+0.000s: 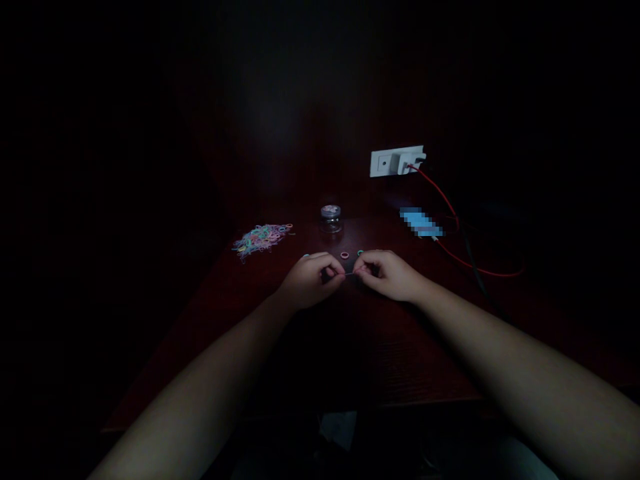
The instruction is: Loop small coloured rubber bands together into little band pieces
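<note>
A thin pale elastic band [349, 274] is stretched in the short gap between my two hands. My left hand [313, 279] pinches one end between thumb and fingertips; the other end is pinched by my right hand [386, 273]. Just beyond the fingertips, a small pink hair tie [345, 255] lies on the table. A green hair tie [360, 253] rests behind my right fingers, partly hidden by them. Behind my left knuckles a bit of a teal hair tie [307, 255] shows. Off to the left is a loose pile of multicoloured elastic bands [263, 240].
Beyond the hands stands a small clear jar [331, 219] with a lid. At the right, a phone-like device with a blurred screen [421, 222] lies on the dark red table [380, 353]. A red cable [480, 270] and a black cable run near my right forearm, below a wall socket [384, 163].
</note>
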The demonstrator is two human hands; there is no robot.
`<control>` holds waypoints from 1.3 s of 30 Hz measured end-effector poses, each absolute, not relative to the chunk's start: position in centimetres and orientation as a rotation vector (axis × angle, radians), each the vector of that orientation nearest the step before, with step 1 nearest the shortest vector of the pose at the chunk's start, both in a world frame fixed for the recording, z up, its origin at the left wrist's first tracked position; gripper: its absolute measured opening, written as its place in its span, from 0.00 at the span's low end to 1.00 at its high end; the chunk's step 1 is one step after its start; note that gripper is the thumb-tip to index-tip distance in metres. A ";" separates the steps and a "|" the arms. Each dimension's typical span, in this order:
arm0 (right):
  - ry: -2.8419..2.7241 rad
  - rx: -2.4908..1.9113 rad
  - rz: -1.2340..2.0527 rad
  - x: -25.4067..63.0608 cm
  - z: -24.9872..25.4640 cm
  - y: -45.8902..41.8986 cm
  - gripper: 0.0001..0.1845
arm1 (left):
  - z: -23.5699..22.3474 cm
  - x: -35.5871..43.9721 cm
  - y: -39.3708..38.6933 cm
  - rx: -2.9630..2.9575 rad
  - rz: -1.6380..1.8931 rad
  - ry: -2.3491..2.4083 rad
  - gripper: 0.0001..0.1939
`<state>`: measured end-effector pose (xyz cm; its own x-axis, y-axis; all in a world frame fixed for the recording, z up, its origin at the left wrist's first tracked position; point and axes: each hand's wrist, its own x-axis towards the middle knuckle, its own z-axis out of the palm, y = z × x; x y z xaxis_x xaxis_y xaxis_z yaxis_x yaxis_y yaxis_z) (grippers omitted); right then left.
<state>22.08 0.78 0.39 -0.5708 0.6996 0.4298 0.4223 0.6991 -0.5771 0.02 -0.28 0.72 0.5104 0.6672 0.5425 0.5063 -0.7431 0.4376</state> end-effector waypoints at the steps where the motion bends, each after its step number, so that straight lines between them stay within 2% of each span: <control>1: -2.243 -0.864 0.553 22.1 0.4 0.8 0.06 | 0.7 0.0 -0.3 2.527 1.051 0.994 0.01; 19: -2.277 -0.977 0.276 22.9 0.3 1.8 0.06 | 0.7 0.0 -0.3 2.526 1.047 1.001 0.01; 39: -2.412 -1.173 0.291 22.6 0.3 1.6 0.05 | 0.7 0.0 -0.3 2.520 1.037 1.010 0.01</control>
<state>22.60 1.56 0.26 -0.5430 0.7863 0.2947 0.6937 0.6178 -0.3702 0.05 -0.31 0.74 0.5107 0.6776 0.5291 0.5112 -0.7342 0.4469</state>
